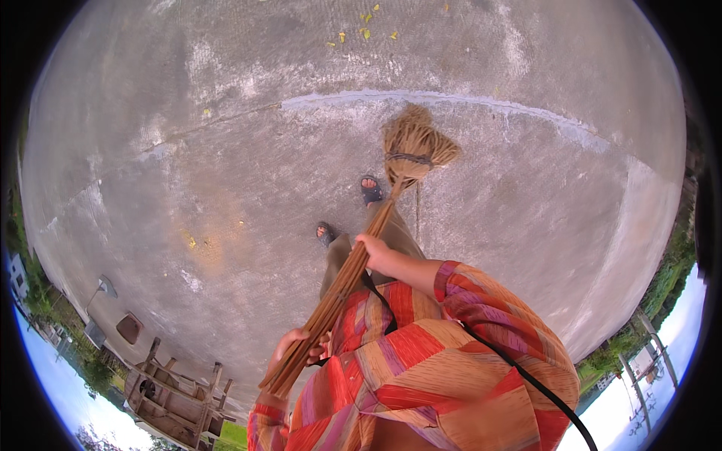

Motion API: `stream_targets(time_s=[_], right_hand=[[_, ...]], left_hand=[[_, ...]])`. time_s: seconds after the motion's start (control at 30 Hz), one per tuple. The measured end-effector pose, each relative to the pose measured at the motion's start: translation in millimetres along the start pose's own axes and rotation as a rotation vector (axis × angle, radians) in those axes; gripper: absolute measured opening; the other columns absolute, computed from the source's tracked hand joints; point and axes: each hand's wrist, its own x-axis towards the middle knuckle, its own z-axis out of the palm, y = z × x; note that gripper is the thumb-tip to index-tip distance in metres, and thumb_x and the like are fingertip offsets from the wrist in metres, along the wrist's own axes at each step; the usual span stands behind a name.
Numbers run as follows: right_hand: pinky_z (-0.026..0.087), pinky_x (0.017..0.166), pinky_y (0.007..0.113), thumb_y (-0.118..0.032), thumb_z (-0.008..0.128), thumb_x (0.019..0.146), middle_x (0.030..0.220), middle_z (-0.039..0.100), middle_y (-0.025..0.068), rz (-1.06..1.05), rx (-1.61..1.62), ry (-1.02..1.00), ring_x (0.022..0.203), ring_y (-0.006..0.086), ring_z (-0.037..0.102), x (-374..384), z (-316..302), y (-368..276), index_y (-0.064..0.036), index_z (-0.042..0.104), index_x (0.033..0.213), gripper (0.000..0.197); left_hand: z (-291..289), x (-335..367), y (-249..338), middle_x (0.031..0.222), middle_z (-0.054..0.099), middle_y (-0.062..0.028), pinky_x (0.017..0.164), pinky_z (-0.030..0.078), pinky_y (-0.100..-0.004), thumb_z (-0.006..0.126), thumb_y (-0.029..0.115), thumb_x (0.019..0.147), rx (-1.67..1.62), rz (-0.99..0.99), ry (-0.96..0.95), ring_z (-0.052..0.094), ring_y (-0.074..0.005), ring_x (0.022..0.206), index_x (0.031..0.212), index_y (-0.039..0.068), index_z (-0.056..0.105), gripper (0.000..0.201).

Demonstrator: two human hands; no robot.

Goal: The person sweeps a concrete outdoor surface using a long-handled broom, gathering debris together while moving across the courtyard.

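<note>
A long straw broom [338,289] slants across my body, its handle a bundle of thin brown stalks. Its frayed, tan head [414,143] is tied with a dark band and lies out beyond my feet, over the concrete. My right hand [374,253] is closed round the middle of the handle. Lower down, near the handle's butt end, my left hand [293,347] wraps the stalks, with some fingers showing on the far side. Whether the bristle tips press on the ground I cannot tell.
Grey concrete floor [263,180] spreads all round, with a pale seam [451,98] ahead. Small yellow leaves [366,33] lie far ahead, and yellow bits [192,242] to the left. A wooden frame-like machine [173,402] and a shallow brown tray [129,328] stand at lower left. My sandalled feet [371,189] are beside the broom.
</note>
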Motion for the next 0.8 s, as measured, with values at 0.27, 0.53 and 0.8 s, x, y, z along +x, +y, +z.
stream_targets(time_s=[0.27,0.53,0.8], right_hand=[[0.046,0.063,0.04,-0.008,0.056,0.073,0.072,0.051,0.0088,0.31,-0.204,-0.267,0.068,0.0227,0.053,-61,61,120,-0.0061,0.048,0.079,0.01],[0.047,0.066,0.036,-0.015,0.056,0.075,0.064,0.052,0.0072,0.07,-0.274,-0.363,0.066,0.022,0.055,-102,75,67,-0.0066,0.049,0.075,0.012],[0.047,0.066,0.041,-0.015,0.054,0.077,0.065,0.052,0.0091,-0.309,-0.388,-0.107,0.065,0.0256,0.054,34,113,-57,-0.0045,0.049,0.071,0.013]], left_hand=[[-43,-110,-69,0.087,0.047,-0.0071,0.048,0.04,-0.0255,0.061,0.026,0.066,-0.086,0.005,0.045,0.047,-0.0147,0.06,0.117,0.006,0.036,0.06],[-65,-85,-56,0.085,0.048,-0.0064,0.048,0.045,-0.0224,0.063,0.03,0.064,0.163,0.114,-0.167,0.052,-0.0122,0.059,0.125,0.006,0.031,0.072],[-78,41,37,0.085,0.054,-0.0059,0.051,0.045,-0.0193,0.052,0.027,0.077,0.056,0.308,-0.312,0.052,-0.0081,0.062,0.12,0.0,0.037,0.053]])
